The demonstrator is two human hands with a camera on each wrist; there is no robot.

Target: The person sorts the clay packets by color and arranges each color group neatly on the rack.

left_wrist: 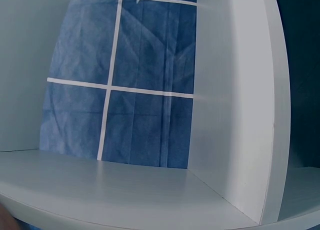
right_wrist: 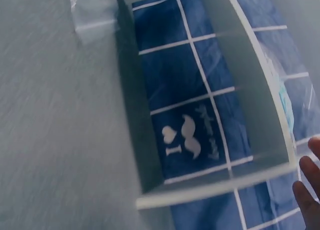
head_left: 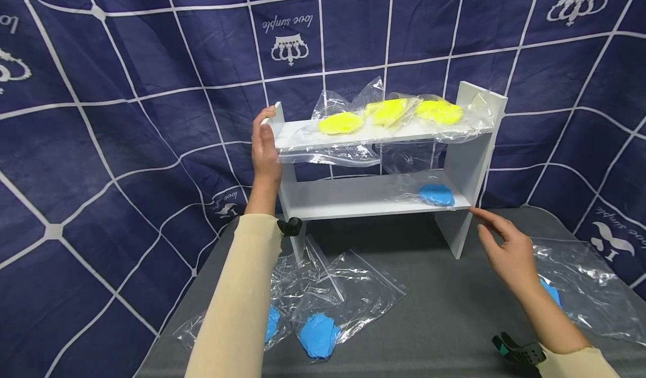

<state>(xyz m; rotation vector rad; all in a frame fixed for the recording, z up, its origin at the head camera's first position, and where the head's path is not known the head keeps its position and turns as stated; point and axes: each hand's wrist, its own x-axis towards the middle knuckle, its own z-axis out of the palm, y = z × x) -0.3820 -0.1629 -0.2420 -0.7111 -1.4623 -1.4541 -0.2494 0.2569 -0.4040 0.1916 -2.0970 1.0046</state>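
A small white two-tier shelf point(head_left: 353, 198) stands on the dark grey table. At the upper left, my left hand point(head_left: 266, 153) grips its side panel, fingers over the top and thumb in front. My right hand point(head_left: 510, 249) is beside the lower board's right front corner, index fingertip at the edge; whether it touches is unclear. Bagged yellow lumps, a left one point(head_left: 340, 123), a middle one point(head_left: 387, 112) and a right one point(head_left: 439, 111), lie on the top board. One bagged blue lump point(head_left: 437, 194) sits at the right of the lower board. The left wrist view shows bare white boards point(left_wrist: 235, 109).
Clear zip bags lie on the table point(head_left: 404, 333) at front left, with a blue lump point(head_left: 319, 336) and another partly behind my left sleeve. A further clear bag point(head_left: 590, 288) with blue inside lies at right. A blue gridded cloth point(head_left: 151, 75) hangs behind.
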